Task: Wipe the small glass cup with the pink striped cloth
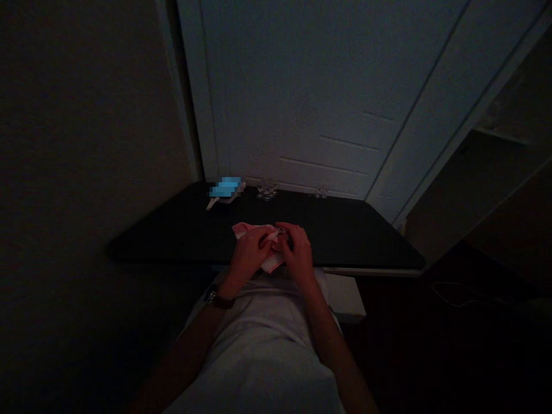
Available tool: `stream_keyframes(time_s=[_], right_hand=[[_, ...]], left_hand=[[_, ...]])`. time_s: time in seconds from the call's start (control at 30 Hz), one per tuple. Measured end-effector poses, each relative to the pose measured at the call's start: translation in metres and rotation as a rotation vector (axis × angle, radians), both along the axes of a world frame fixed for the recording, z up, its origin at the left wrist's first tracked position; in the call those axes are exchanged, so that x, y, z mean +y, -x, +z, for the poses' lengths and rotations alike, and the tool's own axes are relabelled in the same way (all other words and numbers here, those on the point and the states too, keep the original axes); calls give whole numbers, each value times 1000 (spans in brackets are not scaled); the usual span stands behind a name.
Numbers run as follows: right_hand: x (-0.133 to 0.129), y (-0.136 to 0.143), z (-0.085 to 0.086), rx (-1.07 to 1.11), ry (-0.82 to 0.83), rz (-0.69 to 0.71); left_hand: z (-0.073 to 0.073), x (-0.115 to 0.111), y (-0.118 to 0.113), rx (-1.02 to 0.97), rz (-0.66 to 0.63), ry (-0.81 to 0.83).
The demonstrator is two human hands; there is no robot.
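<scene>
Close to the front edge of the dark tabletop, my left hand (251,248) is closed on a pink-and-white cloth (273,264). The cloth spreads out past the fingers on both sides of that hand. My right hand (298,246) meets it from the right, its fingers curled round a small clear glass (281,230) that touches the cloth. Dim light and the fingers hide most of the glass's shape. A dark-banded watch (212,296) is on my left wrist.
Several small clear glasses (267,191) stand at the tabletop's (164,230) back edge, with more glassware (321,191) farther right. A device with a lit blue screen (225,187) sits back left. Below the table on the right is a white box (346,298). A pale panel (276,86) rises behind.
</scene>
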State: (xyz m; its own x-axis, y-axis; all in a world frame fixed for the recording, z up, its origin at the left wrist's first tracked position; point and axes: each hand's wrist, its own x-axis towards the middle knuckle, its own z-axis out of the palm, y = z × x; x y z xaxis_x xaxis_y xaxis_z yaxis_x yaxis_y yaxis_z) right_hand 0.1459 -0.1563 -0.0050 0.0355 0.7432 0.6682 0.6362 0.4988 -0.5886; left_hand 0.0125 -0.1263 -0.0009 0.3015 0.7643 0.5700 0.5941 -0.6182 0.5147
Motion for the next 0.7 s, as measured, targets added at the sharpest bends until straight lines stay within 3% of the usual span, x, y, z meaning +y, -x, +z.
stream_keyframes(time_s=[0.5,0.7], right_hand=[[0,0,-1,-51,6,-28],[-1,0,-2,29,-4,-56]], left_hand=[[-4,3,1,-3,-40,16],[-3,1,-2,6,-44,8]])
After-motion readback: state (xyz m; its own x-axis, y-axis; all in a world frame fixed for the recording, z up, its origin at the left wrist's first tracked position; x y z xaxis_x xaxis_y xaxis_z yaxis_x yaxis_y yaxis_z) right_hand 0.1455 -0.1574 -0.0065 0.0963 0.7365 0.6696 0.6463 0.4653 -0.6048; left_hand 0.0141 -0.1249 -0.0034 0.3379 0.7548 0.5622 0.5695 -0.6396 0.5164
